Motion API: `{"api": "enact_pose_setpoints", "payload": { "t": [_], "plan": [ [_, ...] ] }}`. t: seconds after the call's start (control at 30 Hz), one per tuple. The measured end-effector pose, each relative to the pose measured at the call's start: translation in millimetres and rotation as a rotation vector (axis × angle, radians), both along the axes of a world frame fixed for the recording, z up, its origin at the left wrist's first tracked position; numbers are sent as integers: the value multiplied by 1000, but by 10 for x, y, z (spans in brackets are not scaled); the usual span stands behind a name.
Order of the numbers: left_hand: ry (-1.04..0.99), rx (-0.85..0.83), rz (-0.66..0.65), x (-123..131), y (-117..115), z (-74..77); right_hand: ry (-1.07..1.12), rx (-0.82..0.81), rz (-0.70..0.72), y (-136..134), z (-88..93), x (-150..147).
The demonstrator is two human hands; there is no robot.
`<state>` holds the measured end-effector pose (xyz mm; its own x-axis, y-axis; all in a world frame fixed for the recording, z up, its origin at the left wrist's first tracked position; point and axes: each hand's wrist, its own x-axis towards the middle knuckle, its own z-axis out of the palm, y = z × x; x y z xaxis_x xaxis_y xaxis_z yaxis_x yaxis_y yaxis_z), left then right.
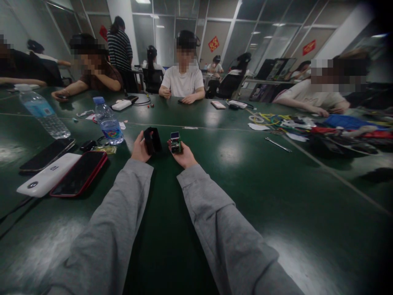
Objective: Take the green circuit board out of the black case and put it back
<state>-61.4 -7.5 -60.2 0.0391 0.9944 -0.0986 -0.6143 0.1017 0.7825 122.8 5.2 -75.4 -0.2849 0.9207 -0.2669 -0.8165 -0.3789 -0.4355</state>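
Both my hands are out over the green table, a short gap between them. In my left hand [141, 148] is a black, hollow, box-like casing [153, 140], its open side facing right. My right hand [186, 155] grips a small green circuit board module [175, 144] with a little dark screen at its top. The casing and the module are apart. Fingers are partly hidden behind what each hand holds.
To the left lie a red-cased phone [80, 173], a white power bank [49, 174] and a dark phone [47, 155]. Two water bottles stand behind, one blue-capped [107, 123]. A wrench [278, 144] and a cable pile [276, 119] lie right. People sit opposite.
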Motion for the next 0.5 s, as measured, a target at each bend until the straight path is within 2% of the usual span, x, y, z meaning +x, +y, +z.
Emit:
{"api": "enact_pose_setpoints", "payload": {
  "t": [0.23, 0.5],
  "plan": [
    [64, -42, 54, 59, 10, 0, 5, 15, -1, 17, -25, 6],
    [10, -50, -41, 113, -17, 31, 11, 16, -19, -12, 5, 2]
  ]
}}
